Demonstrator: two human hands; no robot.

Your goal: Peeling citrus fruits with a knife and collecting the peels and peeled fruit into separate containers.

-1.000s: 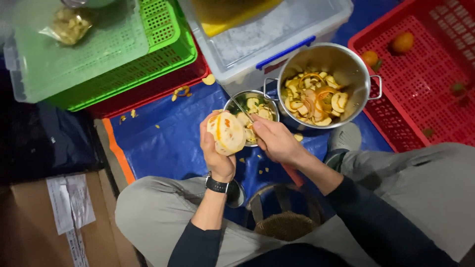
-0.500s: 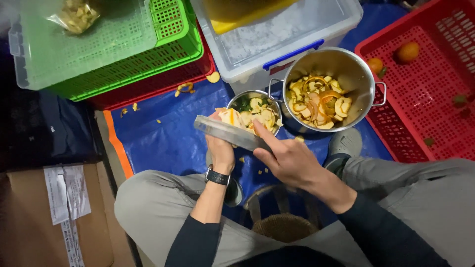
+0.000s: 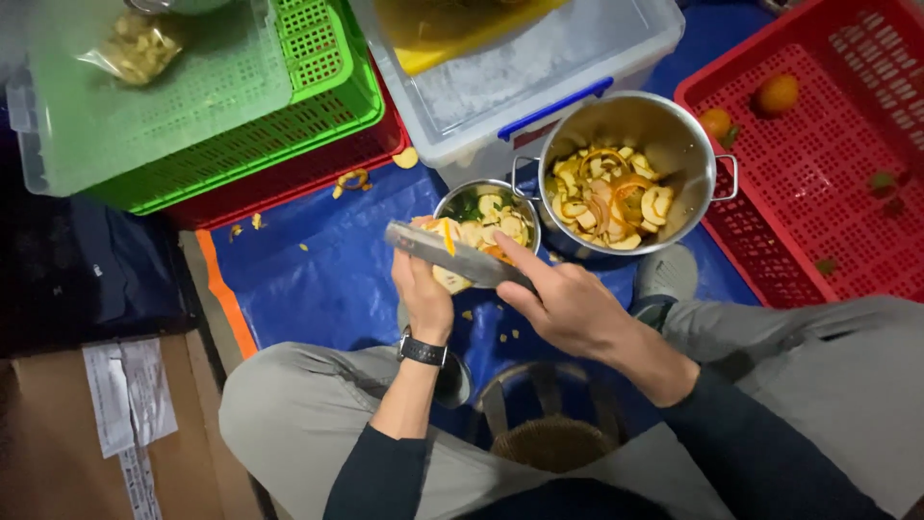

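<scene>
left hand (image 3: pixel 423 294) grips a peeled fruit (image 3: pixel 450 279); right hand (image 3: pixel 563 303) grips the knife (image 3: pixel 457 255), cutting. next, slice carefully.

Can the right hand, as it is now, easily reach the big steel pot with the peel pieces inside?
Probably yes. The right hand holds a long knife, but the big steel pot stands just beyond it, open-topped, with nothing between them.

Two hands (image 3: pixel 423 294) (image 3: pixel 568 308), two metal pots (image 3: pixel 626 169) (image 3: pixel 486 207) — two whole oranges (image 3: pixel 776 93) (image 3: pixel 715 122), one knife (image 3: pixel 457 255), three crates (image 3: pixel 818 164) (image 3: pixel 289 116) (image 3: pixel 289 183)
</scene>
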